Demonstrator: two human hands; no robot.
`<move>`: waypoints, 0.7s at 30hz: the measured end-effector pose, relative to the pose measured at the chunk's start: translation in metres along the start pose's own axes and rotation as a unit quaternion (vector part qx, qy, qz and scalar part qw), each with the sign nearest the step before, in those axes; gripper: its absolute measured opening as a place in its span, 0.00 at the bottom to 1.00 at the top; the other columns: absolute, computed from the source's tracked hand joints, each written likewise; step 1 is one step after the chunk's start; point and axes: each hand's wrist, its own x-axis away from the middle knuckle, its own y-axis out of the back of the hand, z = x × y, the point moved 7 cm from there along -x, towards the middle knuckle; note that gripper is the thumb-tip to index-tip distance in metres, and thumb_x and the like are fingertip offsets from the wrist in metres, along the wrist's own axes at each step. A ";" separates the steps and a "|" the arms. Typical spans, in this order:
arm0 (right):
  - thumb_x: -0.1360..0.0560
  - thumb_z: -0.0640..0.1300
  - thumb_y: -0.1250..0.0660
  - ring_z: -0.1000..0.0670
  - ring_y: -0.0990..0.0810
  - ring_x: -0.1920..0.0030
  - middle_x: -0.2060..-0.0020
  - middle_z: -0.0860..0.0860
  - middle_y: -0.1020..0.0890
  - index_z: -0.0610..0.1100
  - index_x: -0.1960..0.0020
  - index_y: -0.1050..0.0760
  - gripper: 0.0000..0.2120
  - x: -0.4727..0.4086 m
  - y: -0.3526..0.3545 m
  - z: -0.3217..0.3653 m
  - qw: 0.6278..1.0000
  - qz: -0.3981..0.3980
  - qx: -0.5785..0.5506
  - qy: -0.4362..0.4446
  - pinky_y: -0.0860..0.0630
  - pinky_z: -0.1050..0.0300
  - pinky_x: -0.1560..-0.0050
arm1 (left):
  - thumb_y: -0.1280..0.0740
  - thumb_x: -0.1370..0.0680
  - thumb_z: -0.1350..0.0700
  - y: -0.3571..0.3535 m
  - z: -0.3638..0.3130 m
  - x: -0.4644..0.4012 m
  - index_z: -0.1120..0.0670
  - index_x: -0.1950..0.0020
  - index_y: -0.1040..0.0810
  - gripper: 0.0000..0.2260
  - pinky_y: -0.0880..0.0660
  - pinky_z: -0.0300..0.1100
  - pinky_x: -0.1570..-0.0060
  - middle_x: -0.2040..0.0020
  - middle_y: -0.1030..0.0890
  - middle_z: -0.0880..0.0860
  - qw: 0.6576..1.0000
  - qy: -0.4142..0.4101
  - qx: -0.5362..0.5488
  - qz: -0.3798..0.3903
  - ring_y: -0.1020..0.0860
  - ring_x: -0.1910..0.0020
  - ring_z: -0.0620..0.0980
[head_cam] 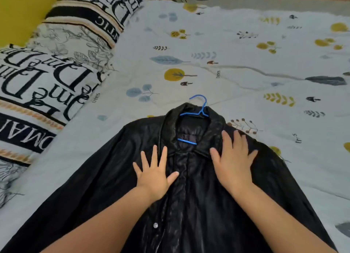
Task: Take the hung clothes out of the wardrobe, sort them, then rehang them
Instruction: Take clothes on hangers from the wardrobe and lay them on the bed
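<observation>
Two bare forearms reach in from the bottom edge and converge on a black jacket (189, 205) that lies front-up on the bed sheet (246, 59), its collar pointing away from the person. The left hand (154, 174) lies palm-down on the jacket's chest, just left of the front placket, with all five fingers straight and fanned wide, the thumb stretched toward the placket. The right hand (233, 161) lies palm-down on the other side, over the collar point and shoulder, fingers straight and only slightly apart, reaching further up the garment than the left. Neither hand curls round or pinches the fabric; both press flat on it. A blue hanger (198, 109) sits inside the jacket: its hook sticks out beyond the collar onto the sheet, and its lower bar shows in the open neck. A snap button (155, 225) shines on the placket between the forearms. Patterned pillows (56, 63) line the bed's left side.
</observation>
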 end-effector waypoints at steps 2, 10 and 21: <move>0.23 0.65 0.53 0.39 0.65 0.25 0.24 0.45 0.63 0.50 0.24 0.64 0.36 0.028 -0.036 0.009 0.996 0.085 0.037 -0.001 0.59 0.30 0.31 | 0.55 0.25 0.32 -0.005 0.001 -0.004 0.45 0.34 0.78 0.35 0.62 0.65 0.31 0.26 0.72 0.51 1.000 0.005 -0.019 -0.020 0.70 0.28 0.62; 0.25 0.70 0.55 0.35 0.68 0.27 0.26 0.44 0.68 0.53 0.26 0.71 0.39 0.012 -0.092 -0.010 0.984 0.138 0.111 0.016 0.58 0.28 0.32 | 0.55 0.26 0.30 -0.013 0.003 -0.019 0.43 0.31 0.75 0.36 0.61 0.66 0.32 0.26 0.71 0.50 0.999 0.015 -0.034 0.002 0.69 0.28 0.62; 0.22 0.46 0.42 0.44 0.26 0.37 0.36 0.46 0.25 0.46 0.30 0.34 0.20 0.034 0.001 0.013 0.980 0.197 -0.004 0.020 0.28 0.54 0.42 | 0.45 0.20 0.51 0.082 0.020 0.030 0.54 0.35 0.29 0.16 0.29 0.44 0.49 0.40 0.26 0.56 0.998 -0.049 -0.031 0.014 0.26 0.43 0.56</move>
